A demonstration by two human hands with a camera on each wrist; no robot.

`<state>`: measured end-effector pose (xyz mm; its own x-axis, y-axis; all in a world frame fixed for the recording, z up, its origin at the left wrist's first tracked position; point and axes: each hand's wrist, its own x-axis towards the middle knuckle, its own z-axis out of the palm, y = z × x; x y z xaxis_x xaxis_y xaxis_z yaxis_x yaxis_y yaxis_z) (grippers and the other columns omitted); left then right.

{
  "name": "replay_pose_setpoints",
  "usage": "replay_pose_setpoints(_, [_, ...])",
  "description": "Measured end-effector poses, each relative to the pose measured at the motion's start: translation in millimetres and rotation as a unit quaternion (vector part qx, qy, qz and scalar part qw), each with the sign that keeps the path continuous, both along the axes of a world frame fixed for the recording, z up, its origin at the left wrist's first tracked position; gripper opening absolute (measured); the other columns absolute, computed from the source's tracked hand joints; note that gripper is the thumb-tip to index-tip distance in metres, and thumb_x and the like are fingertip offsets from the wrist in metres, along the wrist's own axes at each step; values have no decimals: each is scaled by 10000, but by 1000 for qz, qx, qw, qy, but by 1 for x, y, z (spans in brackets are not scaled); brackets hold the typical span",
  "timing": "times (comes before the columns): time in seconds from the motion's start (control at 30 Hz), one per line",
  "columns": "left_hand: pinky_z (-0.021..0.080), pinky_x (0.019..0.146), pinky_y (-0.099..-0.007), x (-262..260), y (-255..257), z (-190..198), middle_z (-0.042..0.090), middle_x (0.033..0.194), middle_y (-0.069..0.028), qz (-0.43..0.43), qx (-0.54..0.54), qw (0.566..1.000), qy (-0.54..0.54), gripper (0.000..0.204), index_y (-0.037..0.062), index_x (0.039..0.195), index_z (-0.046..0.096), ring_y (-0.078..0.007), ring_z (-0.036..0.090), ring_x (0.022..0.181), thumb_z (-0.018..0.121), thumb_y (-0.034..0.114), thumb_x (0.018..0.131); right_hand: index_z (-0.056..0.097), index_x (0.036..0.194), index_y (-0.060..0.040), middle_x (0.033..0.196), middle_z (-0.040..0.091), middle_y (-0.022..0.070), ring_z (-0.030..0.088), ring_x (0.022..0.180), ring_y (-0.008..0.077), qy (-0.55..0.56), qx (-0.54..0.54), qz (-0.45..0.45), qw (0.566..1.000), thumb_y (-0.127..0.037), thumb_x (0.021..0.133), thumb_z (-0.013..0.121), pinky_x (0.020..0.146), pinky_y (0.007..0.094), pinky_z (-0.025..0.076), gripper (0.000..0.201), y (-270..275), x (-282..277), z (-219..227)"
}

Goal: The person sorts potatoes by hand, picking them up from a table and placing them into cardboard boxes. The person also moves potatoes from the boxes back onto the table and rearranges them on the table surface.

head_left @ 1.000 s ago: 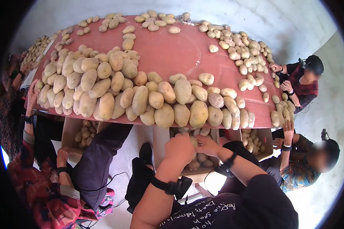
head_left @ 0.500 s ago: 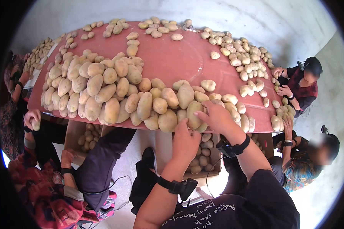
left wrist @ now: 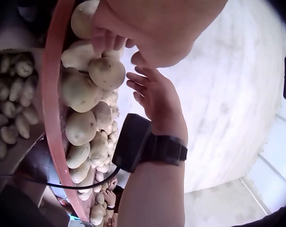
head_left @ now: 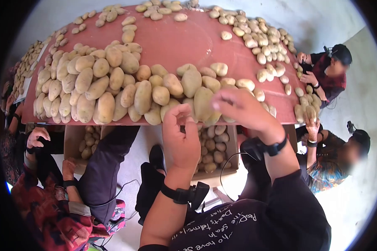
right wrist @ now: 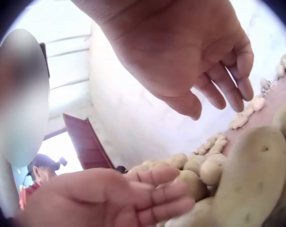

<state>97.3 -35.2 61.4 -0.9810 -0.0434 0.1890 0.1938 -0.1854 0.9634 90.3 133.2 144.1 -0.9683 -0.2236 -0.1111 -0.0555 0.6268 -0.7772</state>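
Potatoes point(head_left: 143, 97) lie heaped along the near edge of the red table point(head_left: 171, 37). Just above that edge is the left hand point(head_left: 181, 140), palm turned inward, fingers loosely bent and nothing in them. The right hand point(head_left: 249, 111) hovers over the front row beside a large potato point(head_left: 203, 100), its fingers relaxed and empty. In the left wrist view, the left hand point(left wrist: 152, 30) is over the potatoes, with the right hand point(left wrist: 159, 97) beyond it. The right wrist view has the right hand point(right wrist: 180, 52) above and the left hand point(right wrist: 105, 198) palm up below, both empty.
Below the table edge stands a cardboard box point(head_left: 222, 175) of potatoes; another box point(head_left: 74, 144) is further left. Seated people are at the left and right sides, one with a hand point(head_left: 312, 129) by the potatoes. A black cable point(head_left: 223, 167) loops near the middle box.
One second ago both hands were together over the middle box around a potato; then they moved to the table's front row. Now they are raised and further apart, empty. The head view has shifted.
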Motion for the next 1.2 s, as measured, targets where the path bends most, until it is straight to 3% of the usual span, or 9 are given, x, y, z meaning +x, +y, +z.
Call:
replay_pose_setpoints(0.13, [472,700,-296,17,3,2,582,877,-95,-122,-7,988,99,183,26,941,579,-193,567,789,532,-24,770,630,976,-50,837,645,63,597,788,159,-327,-153,161,918,-264,856,602,731,298,479,246,34,50,-30])
replay_pose_setpoints(0.27, [468,702,-350,45,31,6,579,789,-87,-366,-88,911,168,107,39,834,584,-259,580,790,590,21,729,585,1145,-89,1036,618,117,592,945,229,-245,-112,137,953,-246,811,636,812,356,475,372,57,78,-161])
replay_pose_setpoints(0.4, [452,681,-404,68,57,-18,560,784,-102,-387,-154,880,229,112,48,809,543,-299,568,776,566,36,700,537,1229,-113,1172,564,153,557,1060,293,-258,182,55,947,-234,773,660,871,405,456,487,17,60,-257])
replay_pose_setpoints(0.5, [446,671,-412,67,58,-20,554,769,-99,-379,-185,882,211,126,54,820,540,-299,564,765,574,35,699,546,1202,-99,1083,607,187,567,1050,341,-10,269,24,963,-246,762,680,925,416,430,483,-9,41,-280])
replay_pose_setpoints(0.57, [450,665,-410,59,57,-20,560,767,-94,-357,-204,889,204,146,50,839,550,-303,566,763,584,16,701,561,1163,-97,1112,590,179,545,1081,334,-34,337,35,940,-229,752,680,908,411,438,448,-23,26,-289])
replay_pose_setpoints(0.77, [460,659,-405,51,57,-28,576,794,-97,-304,-186,922,151,142,57,856,551,-304,582,758,585,32,720,634,947,-89,1170,537,174,466,1160,340,-45,340,-48,938,-152,693,670,862,414,460,265,-22,15,-394])
replay_pose_setpoints(0.97, [465,675,-405,56,50,-20,577,806,-110,-309,-209,916,148,156,50,867,548,-305,584,781,584,28,716,654,970,-99,1074,567,180,520,1048,382,71,364,-64,927,-101,786,539,859,434,468,217,-31,39,-328])
replay_pose_setpoints(1.1, [467,690,-410,59,51,-22,589,832,-110,-302,-223,915,148,147,53,877,557,-314,582,795,575,58,732,646,948,-82,1260,449,234,420,1156,428,-138,309,-58,939,-161,723,641,908,457,440,239,-24,27,-361])
replay_pose_setpoints(1.2, [467,701,-410,55,51,-19,597,848,-112,-305,-239,907,165,125,60,872,568,-316,582,805,566,85,749,627,1048,-87,1209,523,188,498,1104,390,-145,398,-69,903,-187,734,657,940,457,419,331,-28,18,-377])
